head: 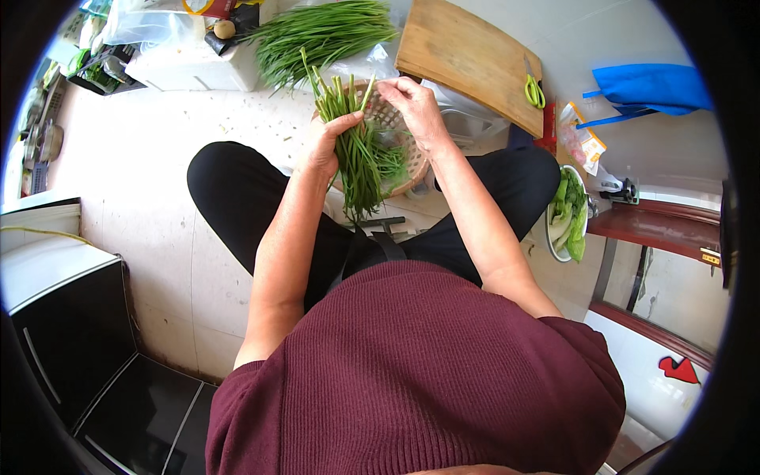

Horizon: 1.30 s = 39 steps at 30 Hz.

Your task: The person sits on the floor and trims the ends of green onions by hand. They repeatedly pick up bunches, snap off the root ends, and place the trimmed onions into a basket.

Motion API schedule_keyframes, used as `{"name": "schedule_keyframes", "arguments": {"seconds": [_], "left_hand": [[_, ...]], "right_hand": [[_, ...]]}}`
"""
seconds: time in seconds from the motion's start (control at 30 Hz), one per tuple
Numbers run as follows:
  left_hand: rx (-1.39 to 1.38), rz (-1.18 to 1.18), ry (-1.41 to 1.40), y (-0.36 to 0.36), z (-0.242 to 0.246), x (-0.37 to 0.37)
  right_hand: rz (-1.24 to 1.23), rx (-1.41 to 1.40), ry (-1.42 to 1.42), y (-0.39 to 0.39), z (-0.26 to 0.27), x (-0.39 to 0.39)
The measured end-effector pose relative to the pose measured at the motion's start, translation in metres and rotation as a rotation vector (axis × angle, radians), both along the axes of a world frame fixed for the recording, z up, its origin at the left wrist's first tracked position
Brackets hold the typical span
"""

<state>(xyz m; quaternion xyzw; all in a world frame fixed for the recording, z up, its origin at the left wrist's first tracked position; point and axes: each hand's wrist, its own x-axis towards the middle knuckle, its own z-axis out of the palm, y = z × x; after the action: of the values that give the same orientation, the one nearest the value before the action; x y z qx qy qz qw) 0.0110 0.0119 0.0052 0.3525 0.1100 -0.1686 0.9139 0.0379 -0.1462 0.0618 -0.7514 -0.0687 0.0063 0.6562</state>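
A bunch of green Chinese chives (pixel 356 160) is gripped in my left hand (pixel 328 139), its pale stem ends pointing up and away from me and the leaves hanging towards my lap. My right hand (pixel 412 107) is just right of the stem ends, its thumb and fingertips pinched together by one stem; whether they grip it I cannot tell. Beneath both hands stands a round woven basket (pixel 415 172) with some loose green pieces (pixel 389 157) in it. Beyond the basket lies a larger pile of chives (pixel 326 35), partly on clear plastic.
A wooden board (pixel 469 53) bears green-handled scissors (pixel 534 92) at its right end. A white bowl of leafy greens (pixel 567 214) stands beside my right knee. A white foam box (pixel 190 68) is at the back left. Small green scraps (pixel 255 119) dot the floor.
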Motion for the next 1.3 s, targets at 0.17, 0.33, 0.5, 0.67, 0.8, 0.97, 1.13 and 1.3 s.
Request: {"name": "schedule_keyframes", "arguments": {"seconds": [0.17, 0.33, 0.5, 0.67, 0.8, 0.97, 1.13, 1.3], "left_hand": [[-0.007, 0.031, -0.041, -0.007, 0.005, -0.001], [-0.011, -0.039, -0.025, 0.002, -0.002, 0.002], [0.078, 0.025, 0.049, 0.001, 0.005, 0.003], [0.308, 0.165, 0.093, 0.016, 0.001, 0.008], [0.442, 0.194, 0.128, 0.027, -0.002, 0.01], [0.348, 0.219, 0.135, 0.027, -0.004, 0.014], [0.275, 0.064, 0.013, 0.014, 0.008, 0.006], [0.115, -0.039, -0.079, 0.0, 0.009, -0.001]], "right_hand": [[0.118, 0.231, 0.191, 0.001, 0.008, 0.005], [0.094, 0.257, 0.145, -0.023, 0.016, 0.016], [0.039, 0.112, 0.099, -0.048, 0.038, 0.024], [-0.118, 0.036, -0.094, -0.082, 0.07, 0.04], [-0.187, -0.009, -0.192, -0.106, 0.098, 0.051], [-0.156, -0.118, -0.147, -0.102, 0.108, 0.046], [0.011, -0.106, 0.078, -0.041, 0.061, 0.02], [0.042, -0.056, 0.138, 0.004, 0.022, -0.003]]}}
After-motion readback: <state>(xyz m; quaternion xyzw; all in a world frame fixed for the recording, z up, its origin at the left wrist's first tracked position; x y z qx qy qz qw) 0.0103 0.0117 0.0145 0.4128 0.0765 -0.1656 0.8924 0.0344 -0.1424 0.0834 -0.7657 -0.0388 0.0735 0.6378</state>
